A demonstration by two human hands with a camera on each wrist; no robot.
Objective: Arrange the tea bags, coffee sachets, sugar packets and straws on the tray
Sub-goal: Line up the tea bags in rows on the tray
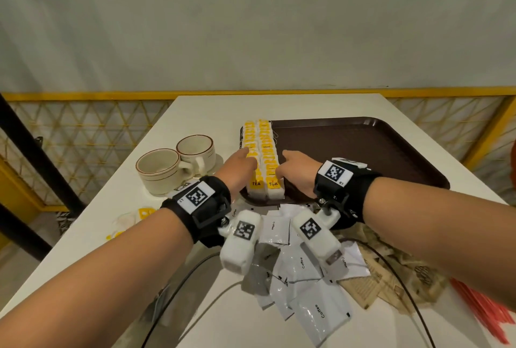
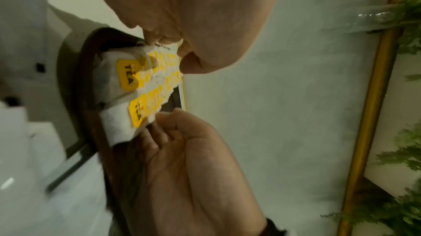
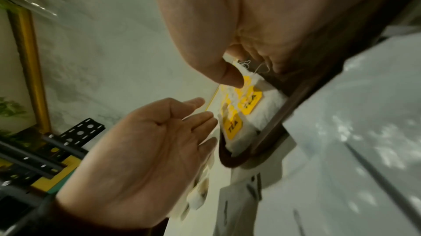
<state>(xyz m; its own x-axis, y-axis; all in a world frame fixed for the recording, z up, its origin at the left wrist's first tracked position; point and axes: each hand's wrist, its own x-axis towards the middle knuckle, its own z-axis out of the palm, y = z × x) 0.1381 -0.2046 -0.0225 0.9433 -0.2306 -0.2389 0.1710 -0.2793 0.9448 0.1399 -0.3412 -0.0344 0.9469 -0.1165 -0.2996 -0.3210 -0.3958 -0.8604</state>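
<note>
I have my left hand (image 1: 242, 163) and right hand (image 1: 296, 170) flanking the two near-to-far rows of white, yellow-tagged tea bags (image 1: 262, 157) on the brown plastic tray (image 1: 363, 149) — fingers straight, pressing inward from each side.

It looks like a café or canteen: a white counter (image 1: 195, 113) carries a brown serving tray (image 1: 363, 146), two stacked-style ceramic cups (image 1: 178, 166) and coffee sachets (image 1: 307, 286), with yellow lattice railing (image 1: 83, 129) behind
</note>
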